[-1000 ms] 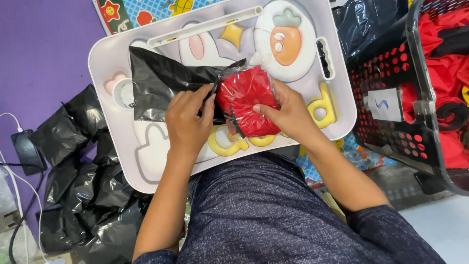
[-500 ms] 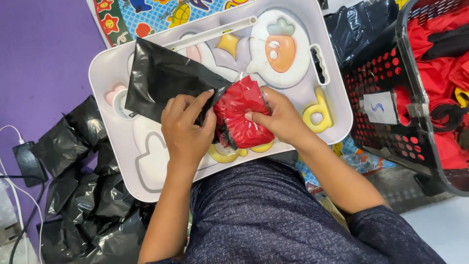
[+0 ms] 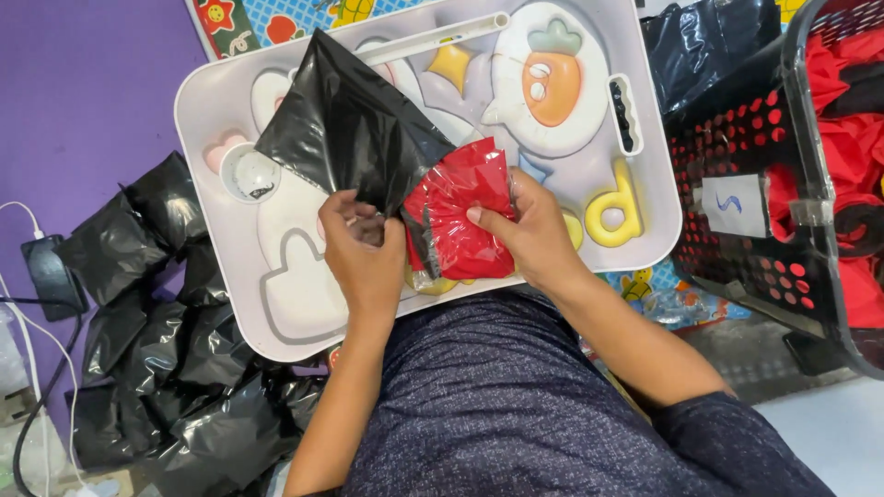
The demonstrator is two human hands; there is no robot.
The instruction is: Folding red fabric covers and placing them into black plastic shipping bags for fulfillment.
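Together, two hands, left [image 3: 364,253] and right [image 3: 525,230], grip one black bag [image 3: 354,129] and one red packet [image 3: 465,216].

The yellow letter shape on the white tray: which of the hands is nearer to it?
Right. The right hand, gripping the red packet, sits just beside the yellow letter shape. The left hand holds the black bag, beyond the packet.

Purple floor surface [image 3: 83,101] at left, evenly lit. White moulded tray table [image 3: 635,138] with raised carrot, star and letter shapes in middle. Colourful cartoon play mat [image 3: 267,18] peeking above tray. Heap of black plastic packets [image 3: 157,340] at lower left. White cable and dark charger [image 3: 46,271] beside heap. Black perforated basket [image 3: 737,267] with red contents at right.
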